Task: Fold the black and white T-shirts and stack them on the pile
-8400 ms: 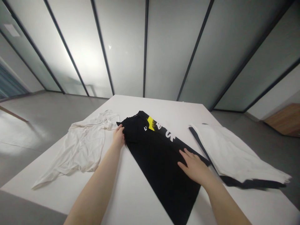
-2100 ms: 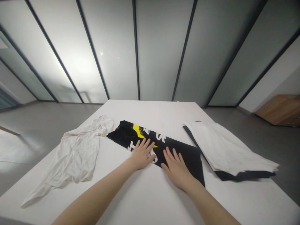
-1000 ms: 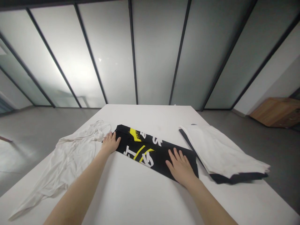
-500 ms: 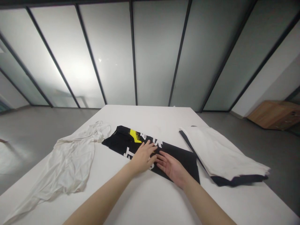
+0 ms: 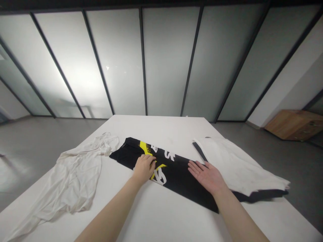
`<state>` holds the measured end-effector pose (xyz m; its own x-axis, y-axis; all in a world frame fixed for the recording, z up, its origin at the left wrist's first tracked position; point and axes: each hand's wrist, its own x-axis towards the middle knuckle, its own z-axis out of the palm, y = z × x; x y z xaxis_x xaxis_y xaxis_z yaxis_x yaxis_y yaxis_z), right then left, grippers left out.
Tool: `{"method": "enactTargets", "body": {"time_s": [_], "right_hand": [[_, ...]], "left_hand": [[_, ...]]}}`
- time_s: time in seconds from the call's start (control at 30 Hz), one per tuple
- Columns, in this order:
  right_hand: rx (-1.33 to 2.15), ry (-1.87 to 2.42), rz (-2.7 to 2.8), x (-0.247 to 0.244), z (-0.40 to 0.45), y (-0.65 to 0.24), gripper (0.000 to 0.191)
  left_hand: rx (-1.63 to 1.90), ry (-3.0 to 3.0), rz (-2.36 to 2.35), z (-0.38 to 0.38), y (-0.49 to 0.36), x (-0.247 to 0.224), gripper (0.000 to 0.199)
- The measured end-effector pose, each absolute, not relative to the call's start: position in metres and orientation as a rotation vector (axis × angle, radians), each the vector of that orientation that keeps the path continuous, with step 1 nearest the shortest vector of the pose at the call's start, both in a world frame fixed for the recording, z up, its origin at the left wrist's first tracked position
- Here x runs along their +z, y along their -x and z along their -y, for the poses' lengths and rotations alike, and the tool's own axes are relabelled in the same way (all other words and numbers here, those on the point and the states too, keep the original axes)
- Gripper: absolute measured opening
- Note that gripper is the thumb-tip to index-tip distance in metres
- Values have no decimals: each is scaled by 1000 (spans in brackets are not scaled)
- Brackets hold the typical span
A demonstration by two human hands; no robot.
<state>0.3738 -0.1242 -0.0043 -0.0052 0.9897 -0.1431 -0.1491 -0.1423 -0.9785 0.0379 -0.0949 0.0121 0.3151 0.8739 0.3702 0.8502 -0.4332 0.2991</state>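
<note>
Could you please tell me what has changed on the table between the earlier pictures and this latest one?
The black T-shirt, earlier lying lengthwise toward the person, is now a folded band across the table. The hands have moved apart from their recent close position: the left hand rests on the band, and the right hand has moved rightward, open. Neither visibly grips anything. The crumpled white shirt and the stack stay where they were.

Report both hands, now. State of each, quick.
Left hand: fingers curled on the folded black garment; cannot tell whether it is gripping.
Right hand: open, fingers spread, holding nothing.
</note>
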Motion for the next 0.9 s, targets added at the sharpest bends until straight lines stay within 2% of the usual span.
{"method": "enactTargets", "body": {"time_s": [0.1, 0.27, 0.57, 0.73, 0.9], "right_hand": [[1203, 1167, 933, -15, 124, -351, 67], [1061, 1212, 894, -27, 130, -307, 72], [358, 1715, 1606, -31, 139, -318, 61], [131, 2173, 1799, -30, 139, -327, 65], [21, 2266, 1868, -31, 141, -332, 65]], "left_hand": [[855, -2556, -1618, 88, -38, 13, 40], [506, -2612, -1578, 81, -40, -4, 52], [462, -2520, -1812, 81, -31, -9, 55], [422, -2404, -1984, 73, -17, -12, 58], [393, -2170, -2224, 59, 15, -9, 62]]}}
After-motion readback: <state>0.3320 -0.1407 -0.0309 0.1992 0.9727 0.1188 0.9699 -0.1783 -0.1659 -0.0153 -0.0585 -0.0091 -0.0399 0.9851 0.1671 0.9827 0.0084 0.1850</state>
